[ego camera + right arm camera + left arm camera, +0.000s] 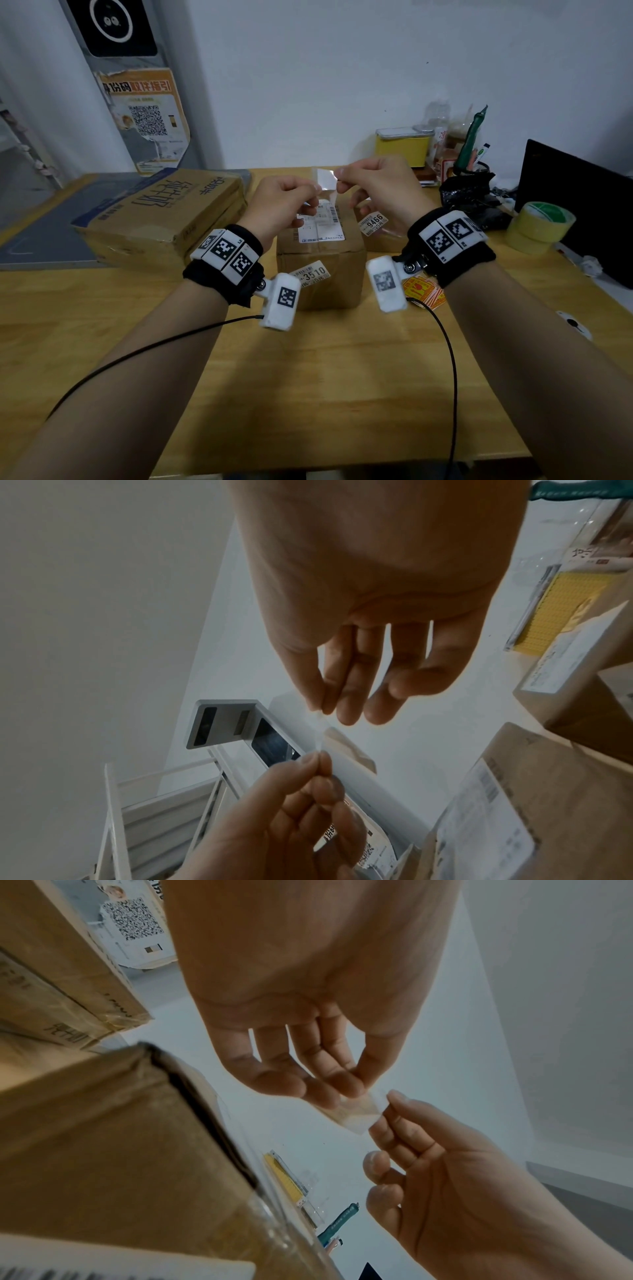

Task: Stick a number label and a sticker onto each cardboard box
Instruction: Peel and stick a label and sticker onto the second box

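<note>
Both hands are raised above a small cardboard box [322, 260] at the table's middle. Between them hangs a small glossy, translucent sticker sheet [325, 180], with a flap curling down from it. My left hand [313, 196] pinches its left side between thumb and fingers. My right hand [339, 179] pinches its right corner. In the left wrist view the sticker sheet [359, 1114] shows pale between both pinches. The box carries a shipping label on top and a number label "3510" [313, 273] on its front. Behind it, a second box bears the label "9466" [373, 222].
Large flat cartons [161, 212] lie stacked at the left. Red and yellow stickers [423, 291] lie on the wooden table [308, 377] under my right wrist. A yellow tape roll [539, 226], a black screen [579, 198] and a yellow container [402, 145] stand at the right and back.
</note>
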The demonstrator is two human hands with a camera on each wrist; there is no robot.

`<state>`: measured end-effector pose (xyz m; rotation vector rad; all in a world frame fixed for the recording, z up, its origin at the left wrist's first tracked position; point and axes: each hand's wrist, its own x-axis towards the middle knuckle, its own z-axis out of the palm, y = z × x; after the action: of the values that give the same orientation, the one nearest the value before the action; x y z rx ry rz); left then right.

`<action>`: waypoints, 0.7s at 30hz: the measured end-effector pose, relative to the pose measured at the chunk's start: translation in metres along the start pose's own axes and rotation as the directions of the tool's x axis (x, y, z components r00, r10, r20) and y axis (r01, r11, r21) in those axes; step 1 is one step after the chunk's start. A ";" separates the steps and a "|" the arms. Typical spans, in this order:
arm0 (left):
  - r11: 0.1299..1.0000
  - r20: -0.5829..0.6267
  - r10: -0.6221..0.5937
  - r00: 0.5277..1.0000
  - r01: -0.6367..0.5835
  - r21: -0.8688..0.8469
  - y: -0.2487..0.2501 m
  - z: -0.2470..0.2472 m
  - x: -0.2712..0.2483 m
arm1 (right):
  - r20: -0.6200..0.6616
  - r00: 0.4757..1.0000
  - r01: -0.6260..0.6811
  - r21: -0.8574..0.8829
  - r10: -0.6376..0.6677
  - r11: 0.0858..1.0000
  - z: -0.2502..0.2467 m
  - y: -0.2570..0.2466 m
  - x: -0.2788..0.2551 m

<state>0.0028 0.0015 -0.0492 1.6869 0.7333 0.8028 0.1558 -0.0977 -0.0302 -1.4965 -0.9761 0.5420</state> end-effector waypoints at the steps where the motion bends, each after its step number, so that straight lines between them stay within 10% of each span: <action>1: 1.000 0.000 -0.003 1.000 0.003 -0.004 0.000 0.000 0.000 | -0.004 1.000 -0.004 0.017 0.004 1.000 -0.001 0.000 0.000; 21: 0.999 -0.020 -0.043 0.999 0.042 -0.002 -0.004 -0.006 0.000 | -0.111 0.991 -0.060 0.154 0.078 0.986 -0.013 0.008 0.008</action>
<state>-0.0023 0.0056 -0.0517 1.6583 0.7796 0.7916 0.1728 -0.0983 -0.0335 -1.4139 -0.7778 0.5588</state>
